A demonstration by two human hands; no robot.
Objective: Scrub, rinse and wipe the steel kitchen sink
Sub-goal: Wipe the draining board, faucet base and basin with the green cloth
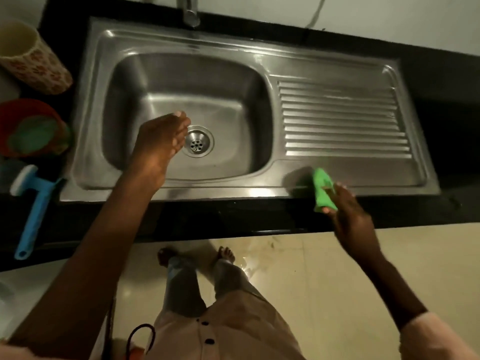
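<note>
The steel sink [223,42] fills the middle of the view, with a basin on the left and a ribbed drainboard [345,118] on the right. My left hand [158,146] reaches into the basin with straight fingers, just left of the round drain [197,142]. My right hand [349,211] pinches a green scrub pad [322,187] at the sink's front rim, below the drainboard. The tap [191,11] stands at the back edge, and a thin stream of water seems to fall from it.
Black countertop [441,81] surrounds the sink. On the left stand a patterned cup [31,55], a red bowl [31,126] with green inside and a blue-handled brush [33,206]. My bare feet are on the tiled floor [337,268] below.
</note>
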